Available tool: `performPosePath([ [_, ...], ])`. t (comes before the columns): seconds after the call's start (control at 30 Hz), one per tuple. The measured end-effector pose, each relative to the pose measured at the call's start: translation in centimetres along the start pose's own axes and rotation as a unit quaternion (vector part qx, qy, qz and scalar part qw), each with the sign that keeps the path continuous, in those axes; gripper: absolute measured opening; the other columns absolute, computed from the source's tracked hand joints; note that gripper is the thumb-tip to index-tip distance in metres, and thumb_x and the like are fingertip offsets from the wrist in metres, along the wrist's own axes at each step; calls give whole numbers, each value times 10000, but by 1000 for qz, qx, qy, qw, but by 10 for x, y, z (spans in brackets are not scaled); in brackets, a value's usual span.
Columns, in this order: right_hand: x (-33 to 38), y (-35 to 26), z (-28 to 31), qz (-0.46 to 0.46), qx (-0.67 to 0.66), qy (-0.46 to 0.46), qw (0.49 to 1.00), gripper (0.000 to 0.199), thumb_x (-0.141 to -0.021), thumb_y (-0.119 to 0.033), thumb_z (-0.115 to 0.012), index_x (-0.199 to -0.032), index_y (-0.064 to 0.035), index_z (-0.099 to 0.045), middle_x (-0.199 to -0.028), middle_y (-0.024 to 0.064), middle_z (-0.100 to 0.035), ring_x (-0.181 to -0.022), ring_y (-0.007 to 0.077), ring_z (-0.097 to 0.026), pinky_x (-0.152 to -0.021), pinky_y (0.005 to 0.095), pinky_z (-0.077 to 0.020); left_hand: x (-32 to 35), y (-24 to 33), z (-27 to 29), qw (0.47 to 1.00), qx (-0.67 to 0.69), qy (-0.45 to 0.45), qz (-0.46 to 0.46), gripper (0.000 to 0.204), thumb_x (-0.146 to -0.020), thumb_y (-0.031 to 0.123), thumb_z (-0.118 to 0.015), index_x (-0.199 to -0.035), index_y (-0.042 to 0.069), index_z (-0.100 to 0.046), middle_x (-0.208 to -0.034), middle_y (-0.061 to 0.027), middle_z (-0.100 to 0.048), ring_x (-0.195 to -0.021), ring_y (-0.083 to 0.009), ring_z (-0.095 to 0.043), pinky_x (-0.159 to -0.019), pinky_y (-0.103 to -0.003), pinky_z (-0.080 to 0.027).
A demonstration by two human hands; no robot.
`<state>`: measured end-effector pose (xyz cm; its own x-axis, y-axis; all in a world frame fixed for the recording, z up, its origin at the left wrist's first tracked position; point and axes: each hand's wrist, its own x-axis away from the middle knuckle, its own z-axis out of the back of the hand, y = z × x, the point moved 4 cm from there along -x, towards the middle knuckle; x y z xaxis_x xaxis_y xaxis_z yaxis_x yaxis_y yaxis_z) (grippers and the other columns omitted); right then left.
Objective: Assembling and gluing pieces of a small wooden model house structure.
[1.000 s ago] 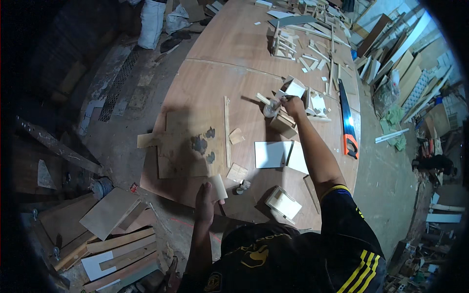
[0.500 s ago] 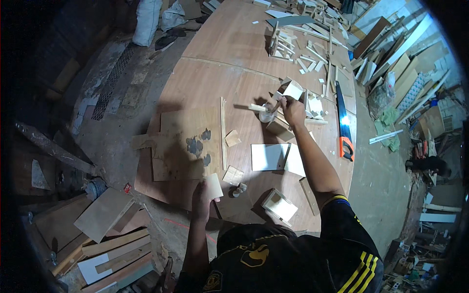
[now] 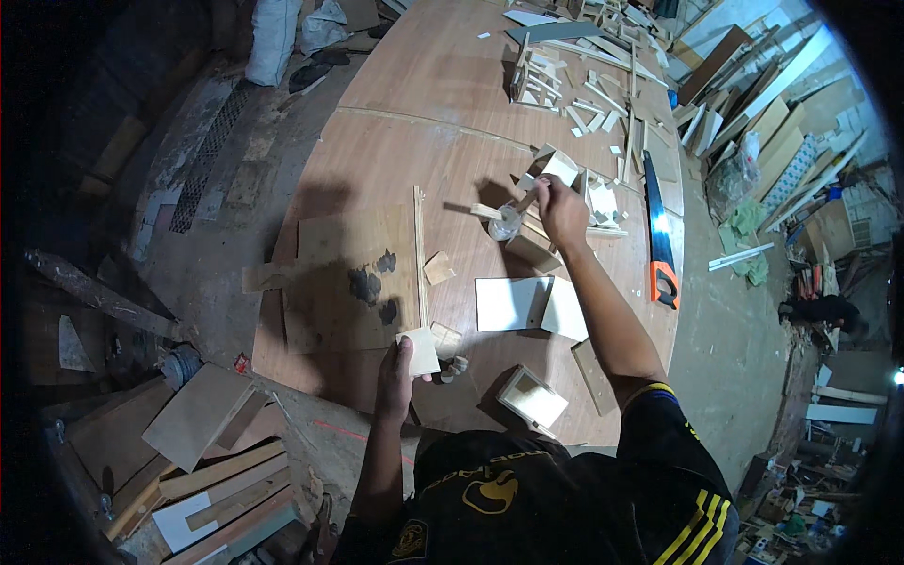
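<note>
My left hand (image 3: 395,379) grips a small pale wooden block (image 3: 420,351) near the table's front edge, thumb on top. Farther off to the right, my right hand (image 3: 563,215) is closed round a thin brown stick (image 3: 529,200). The stick's lower end slants into a clear plastic cup (image 3: 505,224); its tip I cannot make out. A pale wooden strip (image 3: 487,212) lies against the cup's left side. Beyond and beside my right hand stand small open wooden boxes (image 3: 603,200). A stained plywood board (image 3: 325,282) lies left of a long thin strip (image 3: 420,254).
A handsaw (image 3: 662,235) with an orange handle lies along the right table edge. White panels (image 3: 511,303) and a small framed box (image 3: 532,395) are nearer me. Wood offcuts (image 3: 593,108) crowd the far end. Boards (image 3: 226,490) pile up at the lower left floor.
My left hand has moved a little to the right and away from me with the wooden block. My right hand keeps the stick in the cup. The whole view has shifted slightly.
</note>
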<state>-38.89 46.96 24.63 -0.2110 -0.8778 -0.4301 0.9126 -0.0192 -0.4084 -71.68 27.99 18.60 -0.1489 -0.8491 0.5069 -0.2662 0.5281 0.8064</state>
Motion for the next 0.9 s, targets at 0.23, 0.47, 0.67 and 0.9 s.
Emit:
performPosePath([
  [0.23, 0, -4, -1, 33, 21, -52, 998, 244, -936, -298, -565, -1003, -91, -674, -793, 150, -689, -716, 339, -673, -621, 412, -529, -7, -3, 6, 999, -26, 18, 0, 478, -1013, 443, -403, -1088, 0, -567, -845, -85, -604, -691, -151, -587, -594, -284, -479],
  [0.47, 9, -1, 6, 4, -38, 22, 999, 232, -918, -281, -598, -985, -76, -684, -814, 142, -693, -715, 322, -678, -629, 398, -530, -13, -3, 8, 999, -51, 19, -6, 498, -1008, 464, -406, -1070, -2, -571, -826, -81, -599, -679, -150, -581, -585, -287, -479],
  [0.67, 14, -9, 6, 61, -51, 15, 997, 188, -911, -236, -608, -961, -71, -683, -788, 142, -680, -692, 311, -666, -609, 378, -525, -14, -4, 11, 998, -49, 42, 16, 472, -1008, 445, -411, -1071, 6, -575, -822, -74, -601, -678, -144, -579, -585, -277, -471],
  [0.9, 27, -22, 6, 134, -69, 12, 989, 138, -900, -211, -622, -978, -111, -674, -752, 121, -658, -612, 295, -632, -551, 386, -500, -12, -10, 14, 999, -28, 25, 14, 433, -995, 438, -442, -1090, 33, -562, -853, -69, -593, -694, -151, -576, -599, -287, -462],
])
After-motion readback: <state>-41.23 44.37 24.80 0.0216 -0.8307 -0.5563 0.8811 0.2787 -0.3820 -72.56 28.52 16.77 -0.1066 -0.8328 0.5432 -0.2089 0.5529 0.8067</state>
